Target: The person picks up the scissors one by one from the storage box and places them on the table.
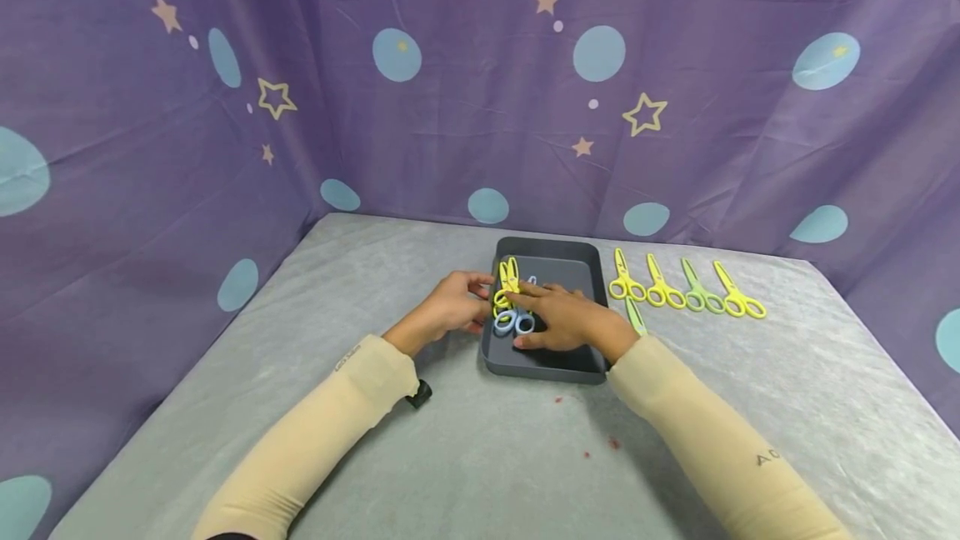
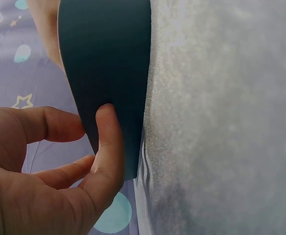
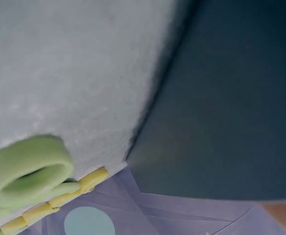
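Note:
A dark grey tray (image 1: 551,365) lies on the table and holds yellow scissors (image 1: 510,269) and blue scissors (image 1: 506,323), bunched along its left side. My left hand (image 1: 450,304) is at the tray's left wall. In the left wrist view one finger (image 2: 109,134) touches the outer face of that wall, and other fingertips meet its rim. Over the tray, my right hand (image 1: 558,315) reaches left with extended fingers across the scissors. Its fingertips overlap the yellow pair, and its thumb is just below the blue handles. The hand hides part of the blue blades.
Right of the tray stands a row of yellow scissors (image 1: 660,286), green scissors (image 1: 701,290) and more yellow scissors (image 1: 738,294). Another green pair (image 1: 635,317) lies by the tray's right wall, partly behind my right wrist. A purple curtain (image 1: 480,107) hangs behind the table.

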`<move>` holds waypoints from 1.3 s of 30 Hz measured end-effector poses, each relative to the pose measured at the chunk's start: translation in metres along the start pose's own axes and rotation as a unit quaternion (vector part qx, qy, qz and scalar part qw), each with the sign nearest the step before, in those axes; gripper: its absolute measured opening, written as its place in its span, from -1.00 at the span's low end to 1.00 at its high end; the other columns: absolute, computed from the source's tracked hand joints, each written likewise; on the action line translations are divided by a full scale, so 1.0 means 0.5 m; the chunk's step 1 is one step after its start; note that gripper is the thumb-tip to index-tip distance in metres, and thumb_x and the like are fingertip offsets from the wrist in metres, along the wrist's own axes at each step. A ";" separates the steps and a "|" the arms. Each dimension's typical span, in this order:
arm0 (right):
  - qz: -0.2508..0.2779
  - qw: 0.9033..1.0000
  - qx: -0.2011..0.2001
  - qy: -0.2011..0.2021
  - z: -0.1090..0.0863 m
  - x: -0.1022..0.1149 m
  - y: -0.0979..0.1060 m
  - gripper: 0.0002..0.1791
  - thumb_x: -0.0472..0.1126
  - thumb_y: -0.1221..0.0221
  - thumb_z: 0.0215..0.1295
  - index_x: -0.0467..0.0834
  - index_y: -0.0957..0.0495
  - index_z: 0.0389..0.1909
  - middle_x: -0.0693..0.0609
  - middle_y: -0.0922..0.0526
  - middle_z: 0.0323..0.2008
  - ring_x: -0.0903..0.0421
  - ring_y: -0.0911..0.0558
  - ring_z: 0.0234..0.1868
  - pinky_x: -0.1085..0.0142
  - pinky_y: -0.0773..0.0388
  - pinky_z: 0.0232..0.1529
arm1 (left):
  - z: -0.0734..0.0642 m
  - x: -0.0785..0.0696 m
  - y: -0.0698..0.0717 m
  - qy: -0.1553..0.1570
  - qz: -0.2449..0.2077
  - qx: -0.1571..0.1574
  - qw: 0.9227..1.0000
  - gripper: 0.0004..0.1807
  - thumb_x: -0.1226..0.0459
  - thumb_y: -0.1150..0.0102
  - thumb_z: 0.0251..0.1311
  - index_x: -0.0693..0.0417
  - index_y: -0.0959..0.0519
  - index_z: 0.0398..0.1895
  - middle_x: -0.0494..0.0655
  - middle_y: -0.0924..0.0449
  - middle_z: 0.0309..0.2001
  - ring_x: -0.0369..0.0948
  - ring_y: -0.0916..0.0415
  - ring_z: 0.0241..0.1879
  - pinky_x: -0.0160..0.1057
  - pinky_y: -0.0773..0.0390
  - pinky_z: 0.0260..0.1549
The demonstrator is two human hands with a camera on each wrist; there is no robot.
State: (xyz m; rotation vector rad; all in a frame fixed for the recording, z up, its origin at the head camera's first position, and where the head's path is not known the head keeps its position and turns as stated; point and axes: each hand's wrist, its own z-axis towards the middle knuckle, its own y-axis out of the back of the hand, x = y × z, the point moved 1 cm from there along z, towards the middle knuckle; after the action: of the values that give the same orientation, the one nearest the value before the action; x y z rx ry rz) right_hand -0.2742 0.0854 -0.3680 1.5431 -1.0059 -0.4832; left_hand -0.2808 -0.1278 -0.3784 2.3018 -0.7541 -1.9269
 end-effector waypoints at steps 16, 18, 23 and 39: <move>0.024 0.999 -0.021 0.036 -0.030 -0.038 -0.001 -0.26 0.09 -0.27 0.40 0.05 -0.29 0.54 -0.06 -0.27 0.53 -0.22 -0.27 0.50 -0.27 -0.28 0.40 | 0.000 0.000 -0.003 0.000 -0.012 -0.007 1.000 -0.29 0.52 -0.14 0.20 0.19 -0.35 0.49 0.17 -0.43 0.14 -0.07 -0.63 -0.40 -0.10 -0.76 -0.37; 0.031 0.998 -0.025 0.044 -0.031 -0.040 -0.001 -0.27 0.07 -0.27 0.40 0.02 -0.30 0.53 -0.08 -0.29 0.51 -0.21 -0.28 0.50 -0.20 -0.31 0.42 | 0.001 0.001 -0.003 -0.003 -0.012 -0.007 1.000 -0.29 0.52 -0.14 0.20 0.19 -0.34 0.49 0.16 -0.43 0.14 -0.07 -0.63 -0.40 -0.09 -0.77 -0.36; 0.031 0.998 -0.035 0.041 -0.027 -0.035 0.000 -0.28 0.10 -0.25 0.41 -0.01 -0.32 0.52 -0.14 -0.29 0.50 -0.23 -0.27 0.50 -0.17 -0.30 0.43 | 0.000 0.002 -0.003 -0.006 -0.009 -0.004 1.000 -0.29 0.51 -0.14 0.22 0.19 -0.34 0.50 0.16 -0.44 0.14 -0.07 -0.61 -0.41 -0.07 -0.76 -0.34; -0.045 0.993 -0.106 -0.024 -0.026 0.005 -0.007 -0.45 0.16 -0.27 0.38 -0.10 -0.46 0.20 -0.19 -0.53 -0.08 -0.12 -0.54 -0.20 -0.04 -0.58 -0.19 | -0.001 0.002 -0.004 -0.008 -0.015 -0.002 1.000 -0.30 0.50 -0.15 0.24 0.20 -0.34 0.50 0.17 -0.44 0.14 -0.09 -0.61 -0.40 -0.09 -0.76 -0.37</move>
State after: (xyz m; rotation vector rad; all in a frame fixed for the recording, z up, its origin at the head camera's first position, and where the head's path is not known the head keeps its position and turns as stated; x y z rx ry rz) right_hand -0.2617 0.0906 -0.3675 1.3951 -0.8943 -0.6714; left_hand -0.2796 -0.1268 -0.3799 2.3120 -0.7211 -1.9589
